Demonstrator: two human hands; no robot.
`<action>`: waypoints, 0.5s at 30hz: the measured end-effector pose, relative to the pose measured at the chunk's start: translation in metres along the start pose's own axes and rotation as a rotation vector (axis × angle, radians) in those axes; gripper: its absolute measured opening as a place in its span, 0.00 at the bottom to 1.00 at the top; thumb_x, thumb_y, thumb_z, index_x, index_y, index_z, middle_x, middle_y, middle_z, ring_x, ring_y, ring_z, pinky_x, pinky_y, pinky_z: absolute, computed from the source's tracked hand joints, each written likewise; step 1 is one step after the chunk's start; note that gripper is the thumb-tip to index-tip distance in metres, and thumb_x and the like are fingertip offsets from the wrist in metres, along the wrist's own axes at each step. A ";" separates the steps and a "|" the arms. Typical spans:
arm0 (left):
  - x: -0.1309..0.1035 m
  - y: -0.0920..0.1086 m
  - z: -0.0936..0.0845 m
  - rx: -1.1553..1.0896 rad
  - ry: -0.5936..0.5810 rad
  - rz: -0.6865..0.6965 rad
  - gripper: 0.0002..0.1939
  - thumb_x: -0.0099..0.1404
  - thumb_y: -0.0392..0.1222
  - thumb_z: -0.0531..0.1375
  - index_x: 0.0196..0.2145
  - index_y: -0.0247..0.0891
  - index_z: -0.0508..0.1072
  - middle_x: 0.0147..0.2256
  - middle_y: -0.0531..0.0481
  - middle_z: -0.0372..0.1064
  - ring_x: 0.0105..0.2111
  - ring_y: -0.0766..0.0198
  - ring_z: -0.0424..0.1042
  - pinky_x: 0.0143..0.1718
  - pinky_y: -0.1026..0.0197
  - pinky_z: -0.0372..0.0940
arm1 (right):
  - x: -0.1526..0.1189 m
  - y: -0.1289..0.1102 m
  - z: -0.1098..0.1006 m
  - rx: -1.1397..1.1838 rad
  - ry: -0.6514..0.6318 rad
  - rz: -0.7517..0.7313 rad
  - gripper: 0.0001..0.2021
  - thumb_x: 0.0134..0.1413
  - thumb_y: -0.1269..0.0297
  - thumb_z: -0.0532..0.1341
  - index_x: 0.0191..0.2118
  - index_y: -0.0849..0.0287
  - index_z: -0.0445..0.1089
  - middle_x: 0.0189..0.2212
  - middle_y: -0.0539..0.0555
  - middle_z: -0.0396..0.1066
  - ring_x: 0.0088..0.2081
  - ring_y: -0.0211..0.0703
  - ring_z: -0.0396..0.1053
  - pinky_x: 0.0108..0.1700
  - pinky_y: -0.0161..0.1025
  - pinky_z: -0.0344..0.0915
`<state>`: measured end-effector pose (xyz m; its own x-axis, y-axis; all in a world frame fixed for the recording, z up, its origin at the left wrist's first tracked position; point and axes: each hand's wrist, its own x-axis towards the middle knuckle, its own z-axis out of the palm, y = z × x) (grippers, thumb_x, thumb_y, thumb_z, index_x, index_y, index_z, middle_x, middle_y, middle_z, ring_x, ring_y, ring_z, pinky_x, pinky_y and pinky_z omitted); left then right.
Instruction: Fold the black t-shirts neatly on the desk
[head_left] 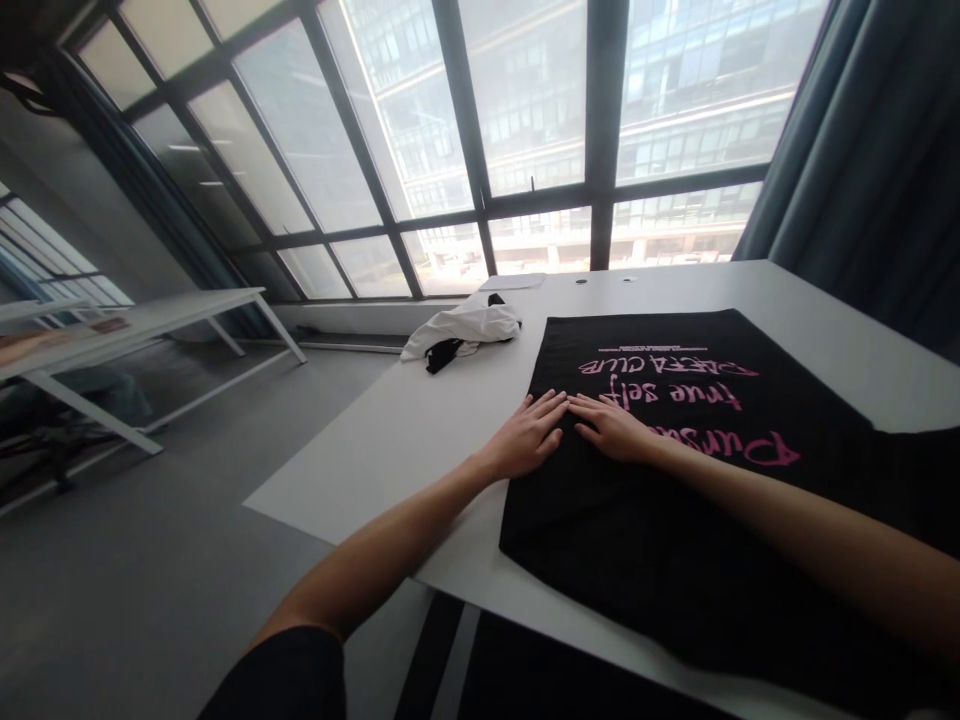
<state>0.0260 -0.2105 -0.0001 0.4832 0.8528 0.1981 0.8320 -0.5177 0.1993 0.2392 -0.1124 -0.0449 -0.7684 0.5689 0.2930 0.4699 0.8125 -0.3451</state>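
A black T-shirt point(600, 540) lies spread on the white table, with pink and white lettering that reads upside down from here. My left hand point(526, 436) rests flat on the shirt's left edge, fingers stretched out and partly over the tabletop. Beside it, fingertips almost meeting, my right hand point(613, 428) lies palm down on the fabric with its fingers extended. The right forearm crosses the shirt and covers part of the lowest line of lettering. Neither hand grasps anything.
A crumpled white and black cloth point(471, 328) sits on the white table point(390, 445) beyond my left hand. White paper point(511, 282) lies at the far edge. Another white table point(180, 312) stands across the floor at left. Windows and a dark curtain point(840, 170) border the far side.
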 end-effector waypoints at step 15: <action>0.005 0.009 0.012 0.023 0.059 -0.110 0.34 0.75 0.55 0.46 0.71 0.31 0.51 0.72 0.39 0.41 0.72 0.55 0.39 0.71 0.49 0.40 | 0.008 0.010 -0.014 0.254 0.543 0.210 0.29 0.60 0.73 0.46 0.66 0.60 0.63 0.65 0.58 0.63 0.67 0.47 0.57 0.70 0.49 0.52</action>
<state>0.0394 -0.2101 -0.0085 0.3725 0.8984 0.2325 0.8855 -0.4191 0.2005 0.2439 -0.0974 -0.0336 -0.3099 0.7504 0.5838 0.4176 0.6591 -0.6255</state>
